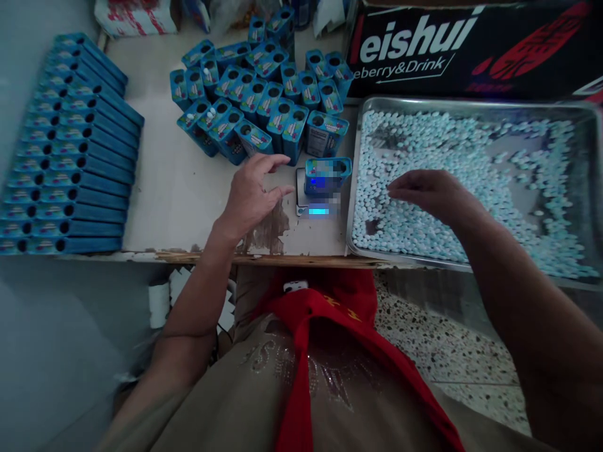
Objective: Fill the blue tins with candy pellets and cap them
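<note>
The blue box [325,177] is standing between the nearer, spread, empty left hand [254,191] and the right hand [431,193], grip indeterminable.

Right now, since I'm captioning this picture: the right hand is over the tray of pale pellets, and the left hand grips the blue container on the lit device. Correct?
The left hand isn't gripping the blue container on the lit device; the head view shows that hand open beside it. The right hand is over the tray of pale pellets.

Blue boxes [257,97] — pale blue-and-white pellets [438,147] — red apron [293,306]
</note>
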A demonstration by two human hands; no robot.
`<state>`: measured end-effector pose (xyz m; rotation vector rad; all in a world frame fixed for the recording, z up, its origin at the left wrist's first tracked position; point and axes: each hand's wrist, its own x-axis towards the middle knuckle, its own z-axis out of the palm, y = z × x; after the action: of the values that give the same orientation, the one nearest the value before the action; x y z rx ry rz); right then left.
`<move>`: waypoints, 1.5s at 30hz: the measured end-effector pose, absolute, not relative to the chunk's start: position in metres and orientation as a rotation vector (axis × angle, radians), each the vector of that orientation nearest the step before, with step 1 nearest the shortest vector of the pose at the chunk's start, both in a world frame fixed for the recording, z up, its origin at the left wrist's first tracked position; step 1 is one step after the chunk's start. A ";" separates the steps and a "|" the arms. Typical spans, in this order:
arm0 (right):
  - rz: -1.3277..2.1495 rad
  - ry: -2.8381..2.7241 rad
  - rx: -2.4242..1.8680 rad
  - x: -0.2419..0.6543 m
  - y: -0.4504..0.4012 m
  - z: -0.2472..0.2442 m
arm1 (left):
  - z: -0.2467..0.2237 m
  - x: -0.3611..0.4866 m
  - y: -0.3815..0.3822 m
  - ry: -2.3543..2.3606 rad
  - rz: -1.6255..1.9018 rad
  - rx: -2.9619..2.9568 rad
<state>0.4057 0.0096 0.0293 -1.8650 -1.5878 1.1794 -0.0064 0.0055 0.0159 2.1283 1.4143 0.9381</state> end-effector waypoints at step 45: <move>1.565 -0.596 -1.102 0.349 -0.019 0.002 | 0.001 0.118 0.051 1.345 1.237 2.172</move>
<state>0.3491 -0.0190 0.0025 -1.1021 -0.5956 1.5655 0.1183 0.0508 0.0013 2.1715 1.3447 1.2370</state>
